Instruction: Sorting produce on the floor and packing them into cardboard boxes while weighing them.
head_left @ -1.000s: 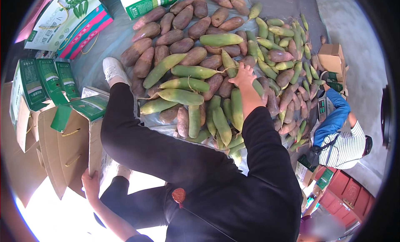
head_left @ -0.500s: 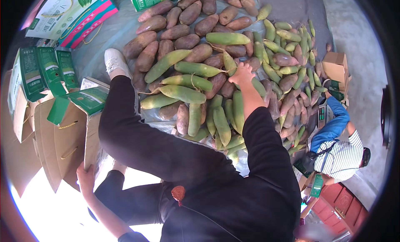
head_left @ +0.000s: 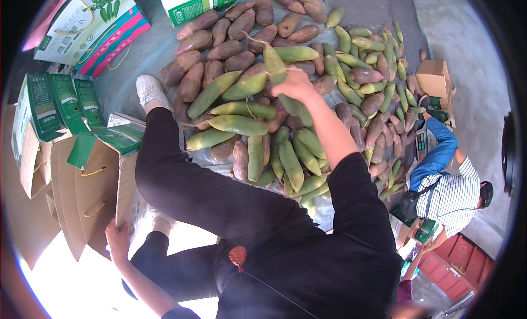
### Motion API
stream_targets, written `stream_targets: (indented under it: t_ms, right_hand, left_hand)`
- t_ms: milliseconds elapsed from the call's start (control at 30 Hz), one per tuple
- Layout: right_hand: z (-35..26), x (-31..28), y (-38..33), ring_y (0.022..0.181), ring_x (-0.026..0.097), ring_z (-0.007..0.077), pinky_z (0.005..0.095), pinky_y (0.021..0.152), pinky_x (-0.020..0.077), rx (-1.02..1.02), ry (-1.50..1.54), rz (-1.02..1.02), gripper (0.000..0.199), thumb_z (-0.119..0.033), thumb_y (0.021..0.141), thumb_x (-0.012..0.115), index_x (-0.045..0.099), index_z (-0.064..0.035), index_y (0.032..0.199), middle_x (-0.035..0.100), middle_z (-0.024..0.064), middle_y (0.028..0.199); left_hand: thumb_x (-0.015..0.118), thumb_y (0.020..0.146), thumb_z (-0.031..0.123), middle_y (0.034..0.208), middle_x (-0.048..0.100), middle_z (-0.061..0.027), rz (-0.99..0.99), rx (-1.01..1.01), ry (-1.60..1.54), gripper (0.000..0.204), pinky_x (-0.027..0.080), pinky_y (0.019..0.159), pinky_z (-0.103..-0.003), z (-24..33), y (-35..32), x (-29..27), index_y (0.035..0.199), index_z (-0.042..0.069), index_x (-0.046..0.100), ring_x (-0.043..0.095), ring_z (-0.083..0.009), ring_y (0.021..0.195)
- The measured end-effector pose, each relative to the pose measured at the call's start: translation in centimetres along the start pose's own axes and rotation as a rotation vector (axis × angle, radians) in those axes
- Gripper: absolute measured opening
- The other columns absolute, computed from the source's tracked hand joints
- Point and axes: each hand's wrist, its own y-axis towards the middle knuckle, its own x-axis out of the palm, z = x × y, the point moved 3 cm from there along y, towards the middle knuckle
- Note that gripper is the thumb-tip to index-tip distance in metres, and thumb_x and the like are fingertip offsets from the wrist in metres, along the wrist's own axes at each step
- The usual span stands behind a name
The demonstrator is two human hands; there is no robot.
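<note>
My right hand [head_left: 293, 84] is closed round the lower end of a green radish [head_left: 274, 64], which stands tilted with its thin root pointing up and left. Under that hand are more green radishes [head_left: 237, 125] and purplish-brown, soil-covered ones [head_left: 225, 149], piled close together; the fingers' undersides are hidden. At the lower left, my left hand [head_left: 117, 241] grips the edge of an open cardboard carton [head_left: 126, 184] with green printed flaps and yellow cord handles. The carton stands beside my bent leg.
Several green-and-brown cartons [head_left: 41, 108] stand at the left, with a white gift box [head_left: 90, 23] behind. Another green box [head_left: 200, 6] is at the far edge. On the right, a person in a striped shirt [head_left: 450, 204] handles a box near a brown carton [head_left: 433, 80].
My right hand has moved left and slightly nearer, lifting and turning the green radish upright from the pile. My left hand still holds the carton's edge.
</note>
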Motion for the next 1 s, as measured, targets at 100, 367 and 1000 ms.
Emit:
stream_targets:
  t_ms: [100, 367, 1000]
  right_hand:
    - [-6.0, -1.3, -0.8, 0.117, 0.050, 0.0338, 0.0414, 0.096, 0.0441, -0.095, -0.021, 0.152, 0.077, -0.036, 0.052, 0.075, 0.054, 0.0048, 0.114, 0.054, 0.0213, 0.121]
    - [-13.7, -0.7, 2.5, 0.123, 0.043, 0.0314, 0.0461, 0.097, 0.0418, -0.210, -0.027, 0.183, 0.092, -0.044, 0.058, 0.077, 0.042, -0.0055, 0.133, 0.047, 0.0189, 0.127]
    - [3.1, 1.7, 9.9, 0.124, 0.042, 0.0241, 0.0556, 0.097, 0.0345, 0.163, -0.563, 0.341, 0.042, -0.028, 0.083, 0.063, 0.050, -0.0164, 0.122, 0.047, 0.0087, 0.127]
  left_hand:
    - [0.054, 0.081, 0.002, 0.077, 0.061, -0.0196, 0.011, 0.028, 0.034, 0.023, 0.044, 0.070, -0.037, 0.1, -0.1, 0.1, 0.100, -0.009, 0.058, 0.057, -0.0257, 0.070]
    - [0.054, 0.084, 0.005, 0.083, 0.062, -0.0210, -0.001, 0.011, 0.066, 0.024, 0.044, 0.075, -0.039, 1.3, -0.4, -0.2, 0.104, -0.008, 0.059, 0.058, -0.0296, 0.076]
    - [0.052, 0.083, 0.002, 0.086, 0.063, -0.0187, -0.019, -0.082, -0.032, 0.027, 0.045, 0.078, -0.037, -0.8, 0.4, 0.1, 0.108, -0.008, 0.058, 0.060, -0.0252, 0.080]
